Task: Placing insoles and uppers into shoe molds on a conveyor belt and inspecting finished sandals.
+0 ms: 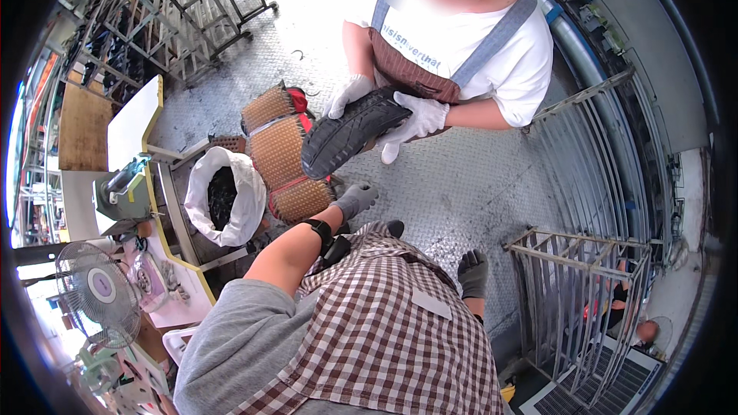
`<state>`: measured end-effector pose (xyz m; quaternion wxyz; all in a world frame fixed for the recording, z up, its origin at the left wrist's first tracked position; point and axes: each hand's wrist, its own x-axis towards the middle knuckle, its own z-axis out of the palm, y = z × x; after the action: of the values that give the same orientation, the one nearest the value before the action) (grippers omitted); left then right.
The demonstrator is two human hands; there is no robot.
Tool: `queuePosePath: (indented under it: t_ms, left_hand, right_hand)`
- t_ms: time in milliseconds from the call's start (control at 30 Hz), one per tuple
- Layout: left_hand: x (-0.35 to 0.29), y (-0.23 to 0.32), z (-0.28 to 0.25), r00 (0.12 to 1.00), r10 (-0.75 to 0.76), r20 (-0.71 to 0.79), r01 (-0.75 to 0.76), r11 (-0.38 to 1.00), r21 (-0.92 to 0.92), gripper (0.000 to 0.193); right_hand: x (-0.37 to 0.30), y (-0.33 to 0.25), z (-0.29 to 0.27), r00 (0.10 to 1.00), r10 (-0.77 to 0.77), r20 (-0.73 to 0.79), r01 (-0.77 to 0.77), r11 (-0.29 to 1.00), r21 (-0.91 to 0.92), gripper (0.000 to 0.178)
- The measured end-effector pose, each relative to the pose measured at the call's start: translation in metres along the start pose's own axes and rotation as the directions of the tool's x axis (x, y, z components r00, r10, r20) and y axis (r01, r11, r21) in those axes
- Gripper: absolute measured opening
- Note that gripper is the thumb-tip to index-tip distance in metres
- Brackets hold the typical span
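Observation:
My left hand (357,200), in a grey glove, hangs in front of me with its fingers loosely extended and nothing visible in them. It is nearest to the bundled brown, dotted rolls (284,155) on the floor. My right hand (473,273), also grey-gloved, is low at my right side, fingers stretched out and apart. Facing me, a person in a white shirt and brown apron holds a black, ridged piece shaped like a shoe sole (355,131) in two white-gloved hands (419,115). My hands are apart from that piece.
A white sack (250,198) with dark scraps stands at the left, beside a workbench (181,292) bearing a green machine (123,200). A fan (100,284) is nearer. Metal racks (184,8) stand far left; another metal rack (573,250) is at the right.

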<state>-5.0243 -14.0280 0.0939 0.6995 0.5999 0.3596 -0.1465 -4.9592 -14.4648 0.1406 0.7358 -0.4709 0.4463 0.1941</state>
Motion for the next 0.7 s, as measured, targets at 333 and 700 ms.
queuePosePath:
  t_ms: [333,700]
  left_hand:
    - [-0.016,-0.002,-0.009,0.999,-0.045,0.023,0.044,0.998,0.054,0.032]
    - [-0.032,0.026,-0.013,0.989,-0.102,0.107,0.11,0.991,-0.071,0.036]
  right_hand:
    - [-0.012,0.023,-0.009,1.0,-0.004,0.005,0.004,1.0,0.029,0.036]
    - [0.005,0.024,-0.021,0.999,-0.025,0.021,0.023,0.998,0.051,0.031]
